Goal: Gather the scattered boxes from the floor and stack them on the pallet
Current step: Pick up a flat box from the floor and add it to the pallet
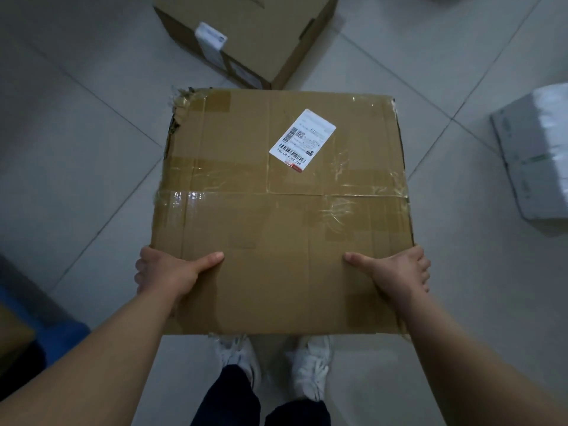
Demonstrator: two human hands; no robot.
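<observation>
The large cardboard box (282,210) is filling the centre above the grey tiled floor (76,149), its creased brown top crossed with glossy tape and its 11 o'clock corner torn. A smaller brown carton (246,35) at 12 o'clock and a white box (534,155) at 3 o'clock are lying cut off. The left hand (166,272) at 8 o'clock and the right hand (396,272) at 4 o'clock are gripping its side edges, thumbs flat on top, fingers curling under, mostly hidden. The white shipping label (302,136) is showing barcodes and a QR code, its print too small to read.

forearms (101,348): bare to frame edge | trousers (229,401): dark navy | sneakers (312,367): white, laced
</observation>
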